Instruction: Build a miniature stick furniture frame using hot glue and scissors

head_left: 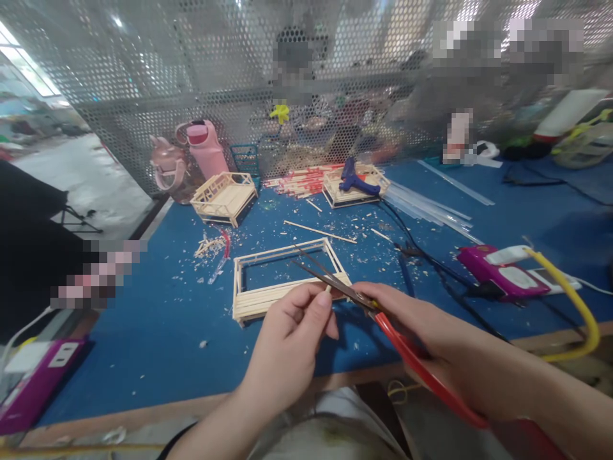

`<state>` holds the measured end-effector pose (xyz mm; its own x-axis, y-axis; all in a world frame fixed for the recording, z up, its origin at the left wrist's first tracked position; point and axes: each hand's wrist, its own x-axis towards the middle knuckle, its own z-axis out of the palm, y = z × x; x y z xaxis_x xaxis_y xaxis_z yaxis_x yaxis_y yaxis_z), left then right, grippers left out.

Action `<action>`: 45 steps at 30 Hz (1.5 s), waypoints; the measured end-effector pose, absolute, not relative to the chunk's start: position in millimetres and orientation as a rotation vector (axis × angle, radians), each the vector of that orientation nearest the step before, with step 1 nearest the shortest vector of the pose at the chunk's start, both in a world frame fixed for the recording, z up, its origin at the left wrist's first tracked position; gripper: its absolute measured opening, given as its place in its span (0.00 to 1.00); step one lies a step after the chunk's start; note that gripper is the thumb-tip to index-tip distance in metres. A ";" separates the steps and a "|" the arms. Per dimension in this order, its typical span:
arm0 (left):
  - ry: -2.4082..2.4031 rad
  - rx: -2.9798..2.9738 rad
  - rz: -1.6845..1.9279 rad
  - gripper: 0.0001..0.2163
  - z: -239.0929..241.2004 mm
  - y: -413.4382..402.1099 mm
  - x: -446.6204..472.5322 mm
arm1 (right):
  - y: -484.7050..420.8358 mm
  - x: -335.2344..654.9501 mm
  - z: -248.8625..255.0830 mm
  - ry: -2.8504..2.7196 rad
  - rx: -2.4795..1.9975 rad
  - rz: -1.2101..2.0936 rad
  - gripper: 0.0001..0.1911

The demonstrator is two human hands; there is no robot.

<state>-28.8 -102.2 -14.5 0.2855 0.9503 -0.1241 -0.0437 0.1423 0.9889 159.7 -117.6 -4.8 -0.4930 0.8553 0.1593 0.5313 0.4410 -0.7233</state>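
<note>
My left hand pinches a short thin wooden stick between thumb and fingertips. My right hand grips red-handled scissors; their open blades reach toward the stick's end. Just beyond both hands a rectangular frame of glued wooden sticks lies on the blue table.
A finished stick model bed and a second model with a blue glue gun stand farther back. Loose sticks, clear glue rods, cables and purple power strips lie around. A perforated metal screen backs the table.
</note>
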 end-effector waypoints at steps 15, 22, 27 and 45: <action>1.070 1.287 0.974 0.13 -17.9 -104.0 -27.1 | -122.0 175.0 -25.0 -2.244 -1.096 0.792 0.43; 1.117 1.375 0.998 0.14 -16.5 -106.1 -24.7 | -122.3 170.3 -14.3 -2.242 -1.139 0.775 0.38; 1.202 1.540 1.055 0.15 -14.8 -109.0 -28.4 | -124.8 155.8 -16.6 -1.963 -1.442 0.666 0.22; 1.188 1.900 1.093 0.15 -8.3 -121.2 -21.8 | -135.1 153.2 -8.7 -2.168 -1.280 0.761 0.07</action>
